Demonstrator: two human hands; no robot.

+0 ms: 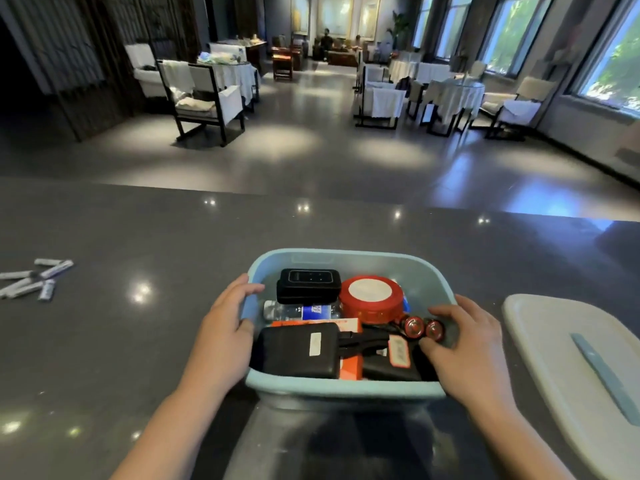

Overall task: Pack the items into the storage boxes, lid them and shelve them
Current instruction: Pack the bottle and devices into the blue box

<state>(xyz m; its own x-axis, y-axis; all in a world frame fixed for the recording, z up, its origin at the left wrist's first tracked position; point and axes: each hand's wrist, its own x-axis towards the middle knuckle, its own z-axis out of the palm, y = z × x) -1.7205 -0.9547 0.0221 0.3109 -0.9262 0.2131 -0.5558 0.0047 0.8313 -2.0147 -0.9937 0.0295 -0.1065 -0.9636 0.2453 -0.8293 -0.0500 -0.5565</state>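
A light blue storage box [349,386], lidless, is sitting packed full; the left hand [221,327] is gripping its rim, the right hand [464,344] is pinching red batteries [424,328].

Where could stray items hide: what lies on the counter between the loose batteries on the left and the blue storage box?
Nothing: in the head view the dark counter is bare between the loose batteries and the blue storage box, apart from light reflections.
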